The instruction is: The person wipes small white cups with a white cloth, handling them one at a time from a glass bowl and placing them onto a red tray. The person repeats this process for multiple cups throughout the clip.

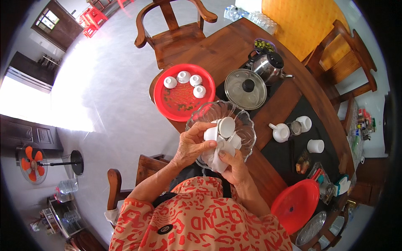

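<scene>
Over a clear glass bowl (250, 144) with a scalloped rim, my left hand (190, 144) is closed on a small white cup (210, 134). Close beside it, my right hand (235, 167) grips a crumpled white cloth (222, 157), which reaches up against the cup. More white cups, including an upturned-looking one (227, 127), show in the bowl just past my fingers; the hands hide part of them. Left of the bowl, a red round tray (184, 113) carries several small white cups (199, 91), set apart from each other.
Behind the bowl are a glass-lidded pot (236, 90) and a steel kettle (268, 67). To the right stand a white teapot (279, 132), a white cup (315, 146) and a red basin (297, 205). Wooden chairs (176, 39) surround the wooden table (226, 44).
</scene>
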